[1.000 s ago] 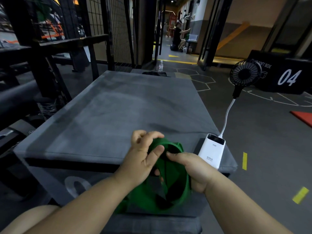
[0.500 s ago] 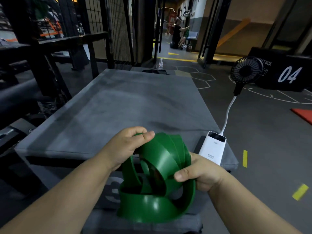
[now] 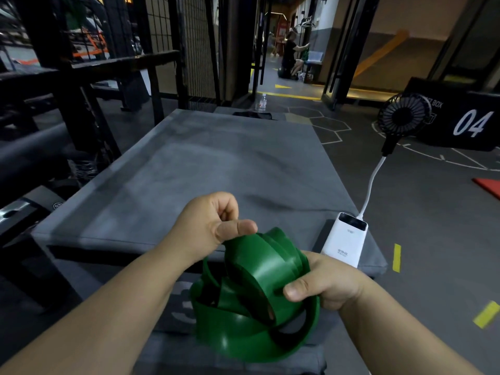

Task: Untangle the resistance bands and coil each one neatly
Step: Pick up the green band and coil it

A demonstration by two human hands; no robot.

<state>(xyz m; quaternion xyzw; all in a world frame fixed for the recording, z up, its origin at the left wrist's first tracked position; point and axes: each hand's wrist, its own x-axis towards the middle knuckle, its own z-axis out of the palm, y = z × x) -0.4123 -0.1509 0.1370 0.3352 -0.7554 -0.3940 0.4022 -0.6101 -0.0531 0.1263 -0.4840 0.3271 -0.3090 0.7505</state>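
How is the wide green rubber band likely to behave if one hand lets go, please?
The wide green rubber resistance band looks floppy: its lower loops sag below both hands. It probably springs open, since the coils fan apart under the right hand. Its smooth sheen suggests it may slip from the left hand.

Hidden and cut-off parts around the coiled band

The right hand (image 3: pixel 327 285) shows only its thumb, with the fingers hidden behind the wide green rubber resistance band (image 3: pixel 257 274). Whether the overlapping loops are one band or several cannot be told. The left hand (image 3: pixel 208 226) curls its fingertips out of sight. The band covers most of a white numeral (image 3: pixel 185 301). The right edge cuts off the black box marked 04 (image 3: pixel 460 125) and the flat red mat (image 3: pixel 489 186).
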